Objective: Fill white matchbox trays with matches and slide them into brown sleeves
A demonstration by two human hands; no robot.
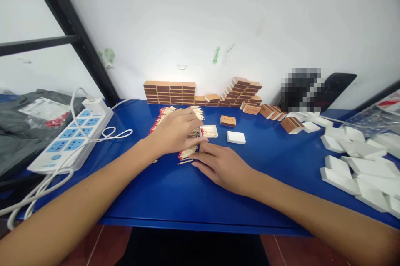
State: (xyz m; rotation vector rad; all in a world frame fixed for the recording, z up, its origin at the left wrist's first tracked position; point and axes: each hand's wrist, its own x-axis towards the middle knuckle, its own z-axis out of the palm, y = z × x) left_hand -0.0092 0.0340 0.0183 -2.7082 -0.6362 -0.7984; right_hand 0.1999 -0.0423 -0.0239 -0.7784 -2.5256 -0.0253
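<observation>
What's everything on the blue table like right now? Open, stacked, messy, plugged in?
Matches: loose, in two long piles
Left hand: palm down over the matches
Right hand: fingertips beside the right pile's near end
Small white tray: open, some matches inside
Second white tray: apparently upside down
Brown matchbox: lying flat
Left box stack: neat
Right box stack: uneven, slanting
White heap: jumbled
Power strip: adapter plugged in

The slender, bare left hand and the slender, bare right hand are seen with thin fingers. The smooth left forearm and right forearm are also left uncovered, as far as they are shown. Below, a wide, nearly black shape is seen, apparently clothing on the legs; its details are hidden by shadow.
</observation>
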